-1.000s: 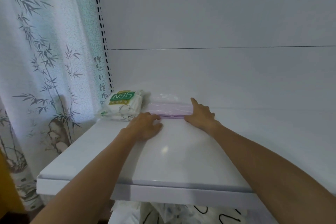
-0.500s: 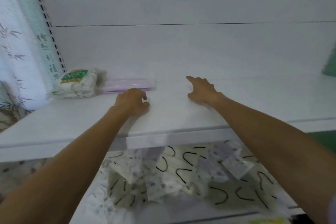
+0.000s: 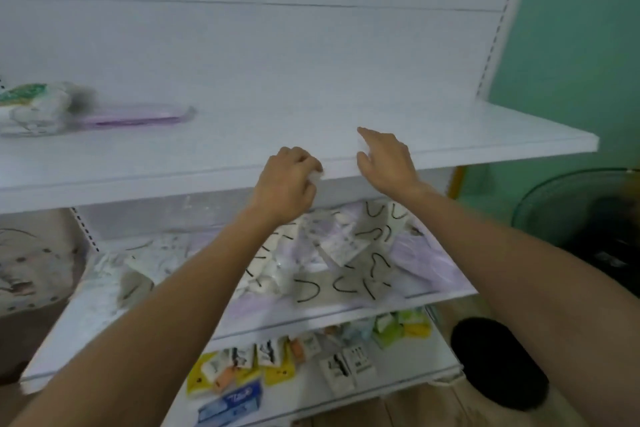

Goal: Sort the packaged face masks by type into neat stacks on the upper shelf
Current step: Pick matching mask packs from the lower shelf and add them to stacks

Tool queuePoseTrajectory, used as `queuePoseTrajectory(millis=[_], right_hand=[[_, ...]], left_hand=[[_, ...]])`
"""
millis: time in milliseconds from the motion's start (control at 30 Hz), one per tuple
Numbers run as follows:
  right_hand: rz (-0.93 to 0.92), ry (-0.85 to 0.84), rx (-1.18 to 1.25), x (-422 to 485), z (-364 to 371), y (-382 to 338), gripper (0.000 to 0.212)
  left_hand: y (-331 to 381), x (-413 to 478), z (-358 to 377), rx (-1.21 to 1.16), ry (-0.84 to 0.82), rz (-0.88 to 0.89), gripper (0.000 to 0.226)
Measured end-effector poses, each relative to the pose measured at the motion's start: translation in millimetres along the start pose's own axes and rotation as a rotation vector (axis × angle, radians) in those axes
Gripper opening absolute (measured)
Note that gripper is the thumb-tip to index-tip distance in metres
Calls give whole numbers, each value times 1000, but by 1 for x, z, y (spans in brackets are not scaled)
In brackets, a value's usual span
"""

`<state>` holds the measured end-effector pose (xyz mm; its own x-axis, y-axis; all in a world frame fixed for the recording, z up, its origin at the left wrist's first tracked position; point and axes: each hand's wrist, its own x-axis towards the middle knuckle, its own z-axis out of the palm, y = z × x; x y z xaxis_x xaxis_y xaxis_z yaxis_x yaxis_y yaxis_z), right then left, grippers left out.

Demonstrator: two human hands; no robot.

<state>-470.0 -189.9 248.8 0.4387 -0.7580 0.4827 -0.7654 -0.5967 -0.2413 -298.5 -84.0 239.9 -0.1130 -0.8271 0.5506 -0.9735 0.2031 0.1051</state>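
While blur hides detail, left hand (image 3: 287, 184) seems curled — mask pack (image 3: 31, 107) cropped.

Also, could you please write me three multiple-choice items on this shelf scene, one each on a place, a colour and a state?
1. Where does the purple mask pack lie?
A. middle shelf
B. upper shelf, beside the green-labelled pack
C. in a hand

2. What colour is the label on the leftmost upper-shelf pack?
A. red
B. black
C. green

3. What is the right hand doing?
A. open, holding nothing
B. gripping a pack
C. out of view

Answers:
1 B: it lies flat there, just right of that pack.
2 C: the label shows green.
3 A: its fingers are spread over the shelf's front edge with nothing in them.
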Motion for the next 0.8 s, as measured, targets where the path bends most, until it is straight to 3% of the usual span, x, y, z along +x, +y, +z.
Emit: queuePoseTrajectory(millis=[100,300,633,800], right_hand=[[11,39,-55,-41,8,41,53],[-18,-74,-144,-92,57,73,54],[160,-658,-52,-99,194,40,54],[315,-735,35,-104,234,59,62]], left_hand=[[16,-31,39,-5,-127,74,32],[-19,-116,97,-49,-482,-387,39],[-54,-150,162,-312,-431,-669,43],[-73,-156,202,-359,-481,-810,45]])
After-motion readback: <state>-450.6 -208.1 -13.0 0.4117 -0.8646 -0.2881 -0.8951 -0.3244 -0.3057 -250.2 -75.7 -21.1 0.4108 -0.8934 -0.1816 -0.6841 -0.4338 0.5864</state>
